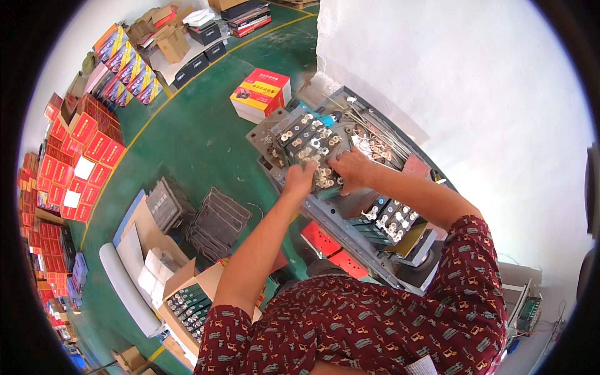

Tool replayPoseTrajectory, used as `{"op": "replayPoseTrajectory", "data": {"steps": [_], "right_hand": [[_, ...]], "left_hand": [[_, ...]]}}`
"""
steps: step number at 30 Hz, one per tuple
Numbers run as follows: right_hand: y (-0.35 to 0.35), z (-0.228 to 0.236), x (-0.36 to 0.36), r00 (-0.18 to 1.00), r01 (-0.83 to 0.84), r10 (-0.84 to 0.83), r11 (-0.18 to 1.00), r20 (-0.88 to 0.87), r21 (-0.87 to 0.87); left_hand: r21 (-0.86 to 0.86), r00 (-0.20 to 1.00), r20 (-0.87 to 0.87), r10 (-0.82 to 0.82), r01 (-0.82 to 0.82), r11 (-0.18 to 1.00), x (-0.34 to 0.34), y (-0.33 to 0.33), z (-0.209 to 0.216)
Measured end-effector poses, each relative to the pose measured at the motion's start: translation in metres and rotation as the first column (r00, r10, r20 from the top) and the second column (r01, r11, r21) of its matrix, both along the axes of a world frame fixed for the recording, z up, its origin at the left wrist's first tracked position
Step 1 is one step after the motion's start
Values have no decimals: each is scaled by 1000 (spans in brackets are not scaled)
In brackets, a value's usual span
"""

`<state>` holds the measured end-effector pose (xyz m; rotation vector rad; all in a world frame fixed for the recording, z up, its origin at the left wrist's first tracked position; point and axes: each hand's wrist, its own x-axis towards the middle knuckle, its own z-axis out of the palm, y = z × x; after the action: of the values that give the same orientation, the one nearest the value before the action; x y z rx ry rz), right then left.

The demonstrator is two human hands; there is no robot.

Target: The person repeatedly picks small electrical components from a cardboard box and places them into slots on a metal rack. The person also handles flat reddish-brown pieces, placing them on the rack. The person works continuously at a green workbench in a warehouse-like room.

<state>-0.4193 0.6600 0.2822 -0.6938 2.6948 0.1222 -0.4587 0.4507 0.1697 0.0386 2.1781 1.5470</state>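
A block of dark battery cells (307, 132) with round pale terminals stands on the metal workbench (332, 211) in front of me. My left hand (300, 177) is closed at the block's near left edge, thumb and fingers together. Against the near right side, my right hand (352, 167) bends its fingers inward at the terminals. Whatever either hand grips is too small or too covered to name. A teal-handled tool (329, 119) lies at the block's far side. Closer to my right arm sits a second group of cells (392, 219).
Thin rods (381, 130) and small metal parts (374, 147) fill the bench's right side, along the white wall (450, 75). A red and yellow carton (262, 92) stands on the green floor beyond. At lower left, an open carton (177, 279) holds more cells. Red boxes (90, 144) are stacked far left.
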Motion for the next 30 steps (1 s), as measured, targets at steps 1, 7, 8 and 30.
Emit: {"op": "replayPoseTrajectory", "data": {"steps": [1, 7, 8, 30], "right_hand": [[-2, -7, 1, 999, 42, -39, 996, 33, -76], [-7, -4, 7, 984, 135, -108, 971, 140, -196], [-4, -3, 9, 991, 61, -37, 980, 130, -191], [-111, 42, 44, 973, 34, 52, 930, 223, -366]], "left_hand": [[-4, 1000, 1, 10, -10, 1000, -3, 2, -6], [-18, 998, 13, 55, -54, 998, -9, 6, -33], [-50, 997, 1, 79, -79, 996, -9, 7, -37], [135, 970, -54, 235, -226, 965, 131, -163, -2]]}}
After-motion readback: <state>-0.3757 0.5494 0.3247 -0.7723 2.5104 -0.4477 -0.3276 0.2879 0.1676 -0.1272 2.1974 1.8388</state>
